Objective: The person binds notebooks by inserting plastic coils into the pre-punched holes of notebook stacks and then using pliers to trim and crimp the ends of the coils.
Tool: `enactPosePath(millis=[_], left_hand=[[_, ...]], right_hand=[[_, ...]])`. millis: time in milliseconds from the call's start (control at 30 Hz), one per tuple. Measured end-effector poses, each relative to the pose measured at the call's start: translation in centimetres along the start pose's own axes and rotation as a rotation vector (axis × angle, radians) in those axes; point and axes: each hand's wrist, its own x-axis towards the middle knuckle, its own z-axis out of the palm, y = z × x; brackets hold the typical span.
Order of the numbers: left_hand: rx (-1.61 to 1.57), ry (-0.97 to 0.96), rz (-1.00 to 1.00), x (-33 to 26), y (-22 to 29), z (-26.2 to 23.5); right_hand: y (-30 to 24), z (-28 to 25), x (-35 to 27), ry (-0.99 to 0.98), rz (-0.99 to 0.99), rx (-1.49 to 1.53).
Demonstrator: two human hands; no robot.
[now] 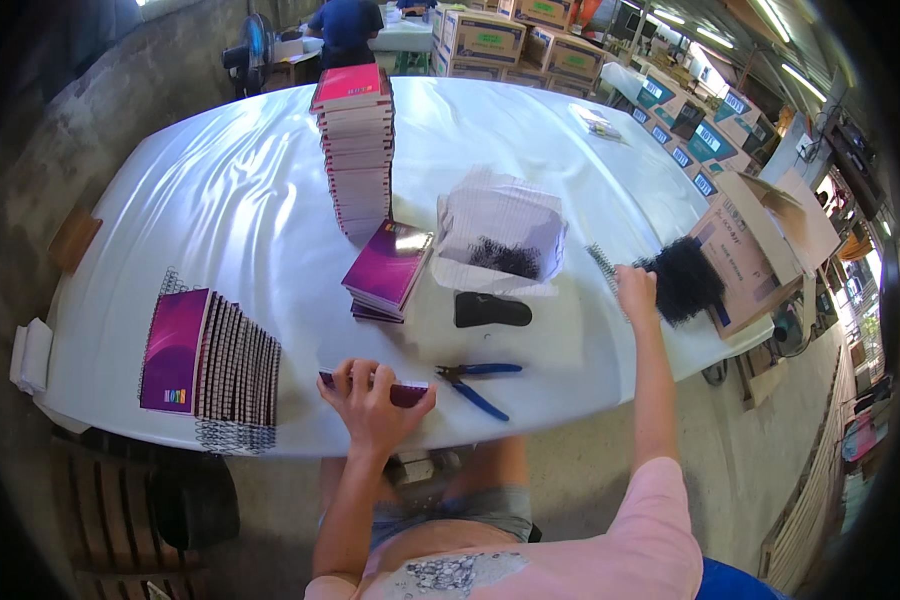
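My left hand [370, 398] clamps a purple notebook [402, 393] flat at the table's [270, 200] near edge; best to pin it firmly so it stays square. Blue pliers [475, 383] lie just right of it. My right hand [636, 288], arm fully outstretched, closes on black wire coils [686, 278].

Glossy white table cover [250, 200], likely plastic; glossy paper notebook [390, 262]; blue-handled metal pliers [475, 385].
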Motion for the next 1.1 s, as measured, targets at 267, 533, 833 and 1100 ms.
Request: enactPosePath(millis=[267,533,833,1100], left_hand=[[-0.038,0.032,-0.024,-0.6,0.3,0.3],[-0.071,0.067,0.007,-1.5,-0.9,-0.3],[-0.071,0.045,0.048,-1.2,-0.5,-0.4],[-0.081,0.005,0.036,-1.3,-0.8,-0.3]], right_hand=[[-0.4,-4.7,-3.2,0.212,-0.133,0.325],[-18.2,-10.8,-15.8,-0.460,-0.493,1.137],[-22.5,-8.1,-16.6,-0.207,-0.369,1.339],[-21.9,-7.1,-16.4,-0.354,-0.347,1.516]])
